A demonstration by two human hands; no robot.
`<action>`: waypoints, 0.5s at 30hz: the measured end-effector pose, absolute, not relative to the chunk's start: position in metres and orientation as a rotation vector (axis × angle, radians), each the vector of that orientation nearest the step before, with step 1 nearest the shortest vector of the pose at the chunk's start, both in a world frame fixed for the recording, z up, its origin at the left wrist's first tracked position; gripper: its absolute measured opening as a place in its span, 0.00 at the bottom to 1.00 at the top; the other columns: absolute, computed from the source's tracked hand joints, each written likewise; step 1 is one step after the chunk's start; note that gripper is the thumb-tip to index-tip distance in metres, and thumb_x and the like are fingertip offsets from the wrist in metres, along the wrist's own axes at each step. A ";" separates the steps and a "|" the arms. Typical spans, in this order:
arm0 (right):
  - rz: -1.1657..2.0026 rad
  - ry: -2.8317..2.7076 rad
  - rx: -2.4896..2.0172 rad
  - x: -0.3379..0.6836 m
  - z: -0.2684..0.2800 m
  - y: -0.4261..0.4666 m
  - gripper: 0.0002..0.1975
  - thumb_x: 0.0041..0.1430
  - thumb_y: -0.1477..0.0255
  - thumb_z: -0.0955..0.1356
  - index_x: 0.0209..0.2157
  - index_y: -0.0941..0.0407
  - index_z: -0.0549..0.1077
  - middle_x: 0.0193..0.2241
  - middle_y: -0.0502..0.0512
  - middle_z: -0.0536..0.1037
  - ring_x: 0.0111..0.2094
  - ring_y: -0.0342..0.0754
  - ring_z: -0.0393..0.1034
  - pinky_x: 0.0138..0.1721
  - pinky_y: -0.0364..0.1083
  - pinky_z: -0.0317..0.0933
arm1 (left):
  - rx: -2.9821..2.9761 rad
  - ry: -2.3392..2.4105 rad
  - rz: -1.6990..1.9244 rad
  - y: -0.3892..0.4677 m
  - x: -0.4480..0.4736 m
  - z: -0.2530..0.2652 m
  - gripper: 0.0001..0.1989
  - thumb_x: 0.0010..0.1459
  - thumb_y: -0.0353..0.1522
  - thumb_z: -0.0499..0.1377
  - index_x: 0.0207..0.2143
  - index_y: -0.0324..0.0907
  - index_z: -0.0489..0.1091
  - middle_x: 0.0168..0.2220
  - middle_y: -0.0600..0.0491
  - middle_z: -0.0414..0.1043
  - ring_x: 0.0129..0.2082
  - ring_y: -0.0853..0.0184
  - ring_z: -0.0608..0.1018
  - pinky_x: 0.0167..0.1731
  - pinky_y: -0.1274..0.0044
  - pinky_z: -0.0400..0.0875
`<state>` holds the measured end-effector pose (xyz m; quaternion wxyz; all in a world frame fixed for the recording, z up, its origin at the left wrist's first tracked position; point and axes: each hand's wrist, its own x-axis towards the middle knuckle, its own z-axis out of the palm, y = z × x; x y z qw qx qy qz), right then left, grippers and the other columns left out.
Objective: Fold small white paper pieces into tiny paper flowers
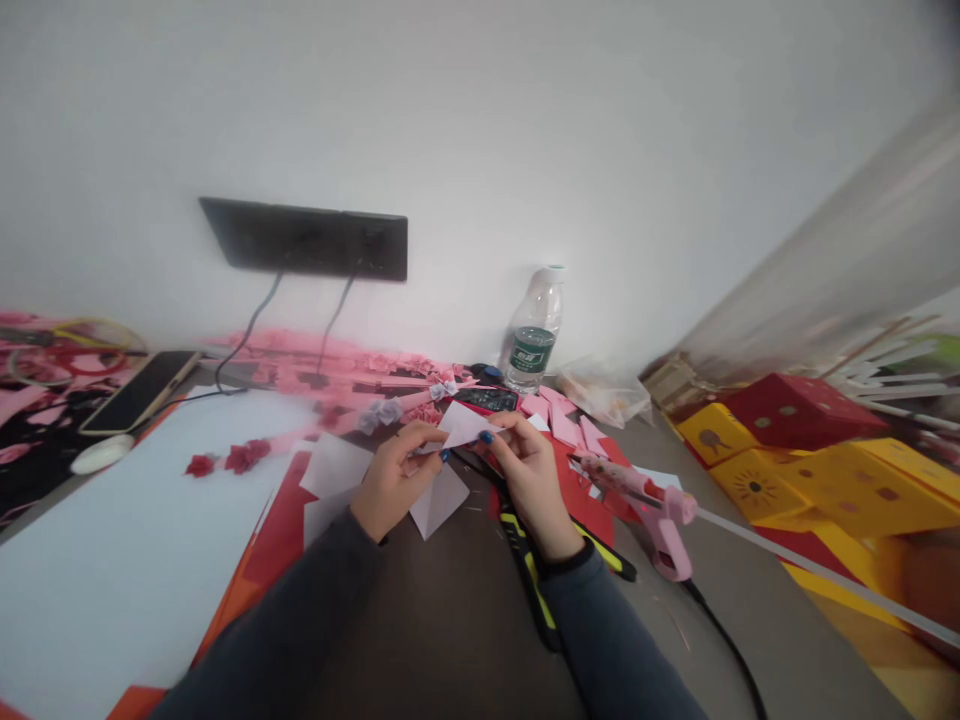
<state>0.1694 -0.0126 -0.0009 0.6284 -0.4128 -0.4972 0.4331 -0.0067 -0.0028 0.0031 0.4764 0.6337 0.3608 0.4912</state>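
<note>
A small folded piece of white paper (463, 426) is held up between both hands over the dark table. My left hand (397, 475) pinches its left side between thumb and fingers. On the right side, my right hand (529, 480) grips it the same way. Below lie a creased white paper square (441, 498) and more white sheets (335, 467) by the left wrist. Pliers-like cutters with black and yellow handles (527, 575) rest under the right hand, which hides part of them. A pink glue gun (649, 505) lies to the right of that hand.
A water bottle (534, 335) stands against the wall. Pink paper flowers (375, 365) line the back. A large white sheet (135, 560) and a phone (142, 390) lie left. Yellow and red boxes (862, 480) crowd the right. The glue gun's cord (727, 640) crosses the table.
</note>
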 end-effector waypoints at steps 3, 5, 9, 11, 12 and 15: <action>1.021 -1.168 -0.944 0.169 0.002 -0.013 0.12 0.54 0.61 0.73 0.31 0.54 0.71 0.28 0.49 0.75 0.28 0.45 0.71 0.32 0.44 0.67 | 1.554 0.846 1.189 -0.003 -0.007 0.005 0.07 0.55 0.30 0.59 0.35 0.39 0.76 0.39 0.48 0.72 0.39 0.66 0.76 0.33 0.79 0.76; 1.053 -1.136 -0.931 0.168 0.004 -0.013 0.13 0.53 0.61 0.74 0.35 0.53 0.71 0.29 0.49 0.75 0.28 0.45 0.71 0.32 0.44 0.68 | 1.545 0.875 1.176 -0.003 -0.007 0.005 0.08 0.55 0.31 0.59 0.34 0.38 0.76 0.38 0.48 0.71 0.37 0.66 0.76 0.32 0.79 0.75; 1.144 -1.018 -0.879 0.168 0.003 -0.011 0.20 0.47 0.62 0.77 0.39 0.51 0.69 0.30 0.48 0.77 0.28 0.44 0.72 0.33 0.44 0.70 | 1.586 0.909 1.140 -0.001 -0.009 0.001 0.09 0.56 0.29 0.57 0.37 0.38 0.77 0.39 0.48 0.70 0.38 0.66 0.75 0.34 0.78 0.74; 1.175 -1.005 -0.892 0.169 0.001 -0.010 0.19 0.46 0.61 0.77 0.36 0.52 0.69 0.28 0.48 0.77 0.27 0.44 0.72 0.33 0.45 0.70 | 1.629 0.915 1.123 -0.001 -0.011 -0.001 0.11 0.57 0.27 0.56 0.39 0.39 0.77 0.40 0.48 0.70 0.37 0.66 0.75 0.34 0.79 0.74; 1.184 -1.012 -0.907 0.170 0.001 -0.009 0.19 0.46 0.60 0.77 0.33 0.52 0.69 0.27 0.48 0.77 0.27 0.45 0.72 0.33 0.45 0.70 | 1.652 0.914 1.115 -0.001 -0.011 -0.001 0.12 0.57 0.27 0.55 0.40 0.40 0.77 0.40 0.49 0.69 0.37 0.67 0.75 0.35 0.79 0.73; 1.168 -1.057 -0.948 0.173 -0.001 -0.009 0.17 0.46 0.59 0.77 0.28 0.54 0.71 0.24 0.49 0.76 0.26 0.45 0.71 0.32 0.45 0.69 | 1.731 0.892 1.093 -0.002 -0.012 0.001 0.14 0.57 0.25 0.54 0.40 0.42 0.78 0.39 0.49 0.68 0.38 0.67 0.75 0.35 0.79 0.73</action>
